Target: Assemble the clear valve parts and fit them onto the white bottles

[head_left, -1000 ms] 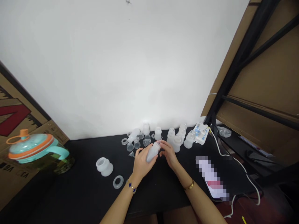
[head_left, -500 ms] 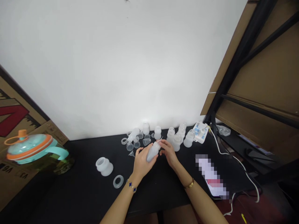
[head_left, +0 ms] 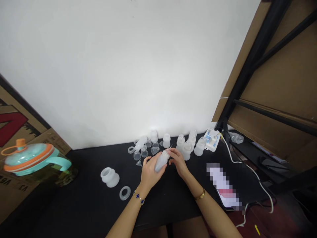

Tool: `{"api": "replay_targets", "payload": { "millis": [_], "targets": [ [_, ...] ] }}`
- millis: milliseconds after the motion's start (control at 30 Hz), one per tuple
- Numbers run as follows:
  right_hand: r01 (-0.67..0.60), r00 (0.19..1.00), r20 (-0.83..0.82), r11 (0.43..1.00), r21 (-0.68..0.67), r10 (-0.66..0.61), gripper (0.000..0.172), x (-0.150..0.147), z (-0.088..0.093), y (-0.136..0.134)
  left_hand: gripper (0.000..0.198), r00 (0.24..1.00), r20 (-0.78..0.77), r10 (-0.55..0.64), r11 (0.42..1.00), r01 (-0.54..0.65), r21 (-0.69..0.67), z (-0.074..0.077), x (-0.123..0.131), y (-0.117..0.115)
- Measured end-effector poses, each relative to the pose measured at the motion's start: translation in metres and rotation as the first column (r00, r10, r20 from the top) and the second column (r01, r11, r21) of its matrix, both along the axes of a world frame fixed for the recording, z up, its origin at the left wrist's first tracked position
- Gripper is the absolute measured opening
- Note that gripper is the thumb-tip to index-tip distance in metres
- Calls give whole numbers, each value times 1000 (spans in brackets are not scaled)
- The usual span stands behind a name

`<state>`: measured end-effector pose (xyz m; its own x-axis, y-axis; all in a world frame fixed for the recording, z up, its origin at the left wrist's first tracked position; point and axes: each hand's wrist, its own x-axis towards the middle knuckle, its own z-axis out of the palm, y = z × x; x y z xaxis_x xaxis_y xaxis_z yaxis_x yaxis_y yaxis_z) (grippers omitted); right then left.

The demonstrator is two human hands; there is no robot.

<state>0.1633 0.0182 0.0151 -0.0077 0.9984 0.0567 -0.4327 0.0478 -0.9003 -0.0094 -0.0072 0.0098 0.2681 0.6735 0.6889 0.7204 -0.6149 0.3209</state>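
My left hand is wrapped round a small translucent white bottle, tilted with its mouth toward the right. My right hand pinches at the bottle's mouth, fingers closed on a tiny piece I cannot make out. Both hands hover over the black table. Behind them lies a cluster of loose clear caps and parts, and a row of assembled bottles stands to the right.
A separate white bottle body and a ring lie at the left. A teal and orange jug stands far left by a cardboard box. A phone, a white power strip with cable and a black shelf frame are at the right.
Hands and bottle keep the same pose. The view has drifted slightly, nothing on the table has moved.
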Motion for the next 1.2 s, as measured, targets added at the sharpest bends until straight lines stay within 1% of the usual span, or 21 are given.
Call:
{"api": "replay_targets", "payload": {
  "millis": [133, 267, 400, 600, 733, 867, 1000, 1200],
  "targets": [
    [-27, 1000, 13, 1000, 13, 27, 27, 1, 2, -1, 47, 1000, 3, 7, 1000, -7, 17, 1, 0, 0],
    [-61, 998, 11, 998, 29, 61, 26, 2, 0, -1, 48, 1000, 3, 16, 999, -16, 35, 2, 1, 0],
    [-56, 998, 10, 998, 29, 55, 25, 1, -2, 0, 48, 1000, -5, 16, 999, -16, 33, 1, 0, 0],
    [-31, 999, 24, 999, 24, 30, 27, -1, 1, 0, 47, 1000, -10, 12, 1000, -11, 28, -1, 0, 1],
    [-19, 999, 31, 1000, 13, 18, 29, -2, -1, 2, 46, 1000, -20, 6, 1000, -5, 21, -1, -1, 1],
    [-35, 999, 39, 999, 25, 34, 30, -1, -3, 1, 45, 1000, -10, 2, 1000, -2, 2, -1, -1, 1],
    [-60, 998, 14, 997, 46, 59, 30, 1, 1, -1, 45, 1000, 4, 18, 1000, -18, 0, 0, -1, 1],
    [-63, 998, -6, 998, 27, 63, 28, 2, 5, -3, 44, 1000, 18, 22, 1000, -21, -13, 1, -1, 0]
  ]
}}
